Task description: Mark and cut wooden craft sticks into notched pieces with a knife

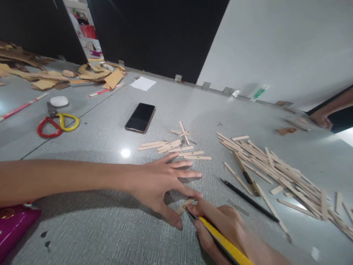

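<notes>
My left hand [158, 180] lies on the grey table with its fingers spread. Its thumb and index finger are beside a short piece of wooden craft stick [184, 207], one on each side. My right hand [233, 224] is closed round a yellow and black utility knife [222, 241], whose tip meets the stick piece; the blade itself is mostly hidden by the fingers. Just past my left fingertips lie several craft sticks [171, 146] in a loose row, some with small notches or marks. Behind them a few sticks are crossed like a star [183, 133].
A pile of craft sticks [286, 176] spreads at the right, near a black pen [249, 200] and a brown-gold cutter-like strip [246, 175]. A phone [140, 117], scissors [59, 123], a white case [59, 101] and cardboard scraps [93, 73] lie beyond. Another person's hand [321, 119] rests far right.
</notes>
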The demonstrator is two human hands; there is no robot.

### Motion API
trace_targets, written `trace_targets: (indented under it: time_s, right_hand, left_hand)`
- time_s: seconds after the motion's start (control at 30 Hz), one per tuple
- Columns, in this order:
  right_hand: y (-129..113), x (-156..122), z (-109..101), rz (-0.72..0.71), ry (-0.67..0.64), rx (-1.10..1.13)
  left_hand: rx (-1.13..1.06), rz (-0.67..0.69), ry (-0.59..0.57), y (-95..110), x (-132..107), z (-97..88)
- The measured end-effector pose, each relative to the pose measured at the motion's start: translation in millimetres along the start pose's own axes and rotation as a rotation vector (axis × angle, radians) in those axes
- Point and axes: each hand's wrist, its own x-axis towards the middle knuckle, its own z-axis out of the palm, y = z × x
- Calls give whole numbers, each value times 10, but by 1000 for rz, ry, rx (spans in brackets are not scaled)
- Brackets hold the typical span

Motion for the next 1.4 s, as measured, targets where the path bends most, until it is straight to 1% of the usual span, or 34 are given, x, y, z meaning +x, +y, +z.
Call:
trace_targets:
  time_s: [0.07, 0.23, 0.33, 0.4, 0.5, 0.57, 0.63, 0.73, 0.77, 0.83, 0.97, 1.1, 1.17, 1.3, 1.4]
  right_hand:
    - [13, -13, -24, 51, -62, 103]
    - [-57, 6, -69, 122, -41, 92]
    - [-111, 40, -96, 125, -94, 212]
    - [-137, 70, -110, 139, -105, 255]
    - [-147, 85, -120, 156, -106, 258]
    - [-133, 59, -122, 135, -126, 246]
    - [-113, 20, -118, 102, -93, 88]
    - [-91, -10, -105, 12, 85, -229]
    - [-89, -4, -98, -15, 138, -282]
    - [-94, 29, -84, -40, 172, -253]
    - [-108, 105, -50, -37, 164, -177]
    - [-72, 107, -17, -94, 245, -194]
    - [-57, 97, -10, -116, 265, -206]
    - [-86, 102, -23, -107, 249, -189]
    - [-120, 111, -38, -92, 241, -221]
  left_hand:
    - [-5, 2, -6, 8, -6, -17]
    - [-10, 13, 4, 4, -12, -22]
    - [-15, 16, -1, -1, -10, -8]
    - [-15, 11, -4, -4, -10, -3]
    - [-20, 3, -9, -13, -17, -9]
    - [-25, 9, -18, -25, -25, -25]
    - [-21, 18, -20, -39, -32, -42]
    - [-6, 31, -7, -55, -31, -52]
    - [-2, 36, 2, -58, -28, -47]
    - [5, 47, 13, -58, -20, -27]
    - [21, 67, 46, -52, -11, 28]
    - [38, 76, 69, -50, -14, 53]
    - [34, 77, 77, -48, -16, 52]
    - [24, 74, 71, -41, -17, 45]
    - [26, 73, 77, -37, -15, 45]
